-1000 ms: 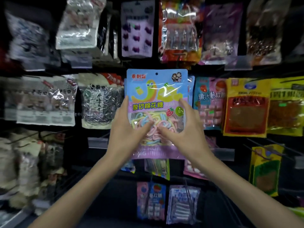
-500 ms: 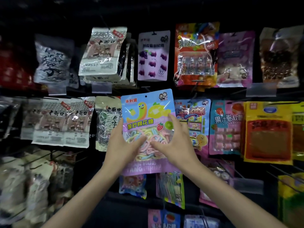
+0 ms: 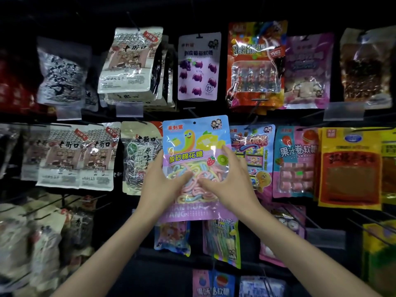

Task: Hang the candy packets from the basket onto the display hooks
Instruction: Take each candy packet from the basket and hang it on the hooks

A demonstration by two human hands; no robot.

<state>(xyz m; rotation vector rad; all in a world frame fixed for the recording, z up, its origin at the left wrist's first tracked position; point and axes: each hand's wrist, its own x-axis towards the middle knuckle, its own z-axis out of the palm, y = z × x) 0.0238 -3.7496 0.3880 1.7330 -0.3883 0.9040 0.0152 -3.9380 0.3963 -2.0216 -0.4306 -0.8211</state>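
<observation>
A blue and purple candy packet [image 3: 194, 144] with pastel marshmallow ropes behind a clear window is held upright before the middle row of the display. My left hand [image 3: 161, 187] grips its left edge, thumb across the window. My right hand [image 3: 229, 181] grips its right edge, thumb on the window too. The small hang hole at the packet's top sits just under a black display hook [image 3: 191, 112] that juts from the rack. Whether the hook passes through the hole I cannot tell. The basket is out of view.
Hanging packets fill the rack: a purple grape candy packet [image 3: 198, 67] above, a seed packet [image 3: 139, 155] to the left, a blue packet [image 3: 255, 151] to the right. Bare hooks [image 3: 64, 202] jut out at lower left. Clear price tags [image 3: 129, 109] hang on the hook ends.
The view has tilted upward, so the rack sits lower in the frame. The packet has straightened from a slight tilt. Both hands keep their hold on it.
</observation>
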